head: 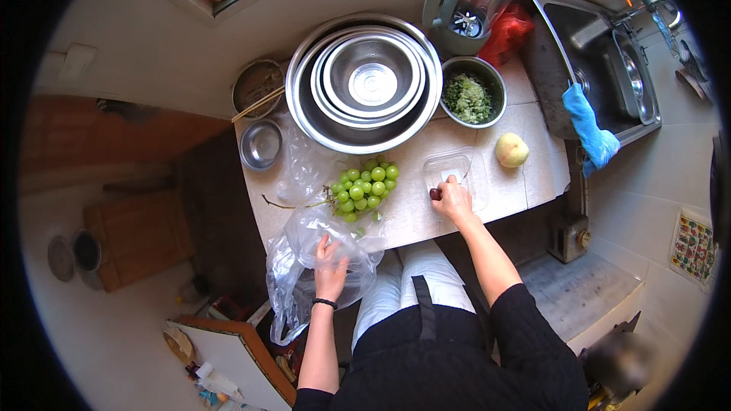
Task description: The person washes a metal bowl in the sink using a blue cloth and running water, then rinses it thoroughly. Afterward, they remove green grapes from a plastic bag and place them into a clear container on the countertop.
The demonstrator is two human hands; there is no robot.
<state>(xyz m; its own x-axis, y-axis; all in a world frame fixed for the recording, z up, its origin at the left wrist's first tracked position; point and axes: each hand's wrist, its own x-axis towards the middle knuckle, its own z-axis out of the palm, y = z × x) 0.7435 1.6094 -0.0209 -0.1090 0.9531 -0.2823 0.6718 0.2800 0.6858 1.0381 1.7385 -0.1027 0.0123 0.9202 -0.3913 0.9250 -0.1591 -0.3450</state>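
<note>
A clear plastic bag [285, 274] hangs over the table's front edge, with my left hand [331, 265] at it, fingers apart; its film partly covers them, and whether they pinch it I cannot tell. A bunch of green grapes [365, 185] with a brown stem lies just beyond the bag. My right hand [453, 200] reaches into a clear plastic container [477, 162], its fingers around dark red fruit [436, 194], perhaps grapes. To the right of the container sits a pale yellow peeled fruit [511, 150].
Nested steel bowls [374, 142] stand behind the grapes. Around them are a small metal bowl [261, 145], a bowl with chopsticks [258, 83], a bowl of chopped greens [472, 97] and a blender [474, 5]. A blue cloth [591, 131] hangs over the edge of the sink [582, 57].
</note>
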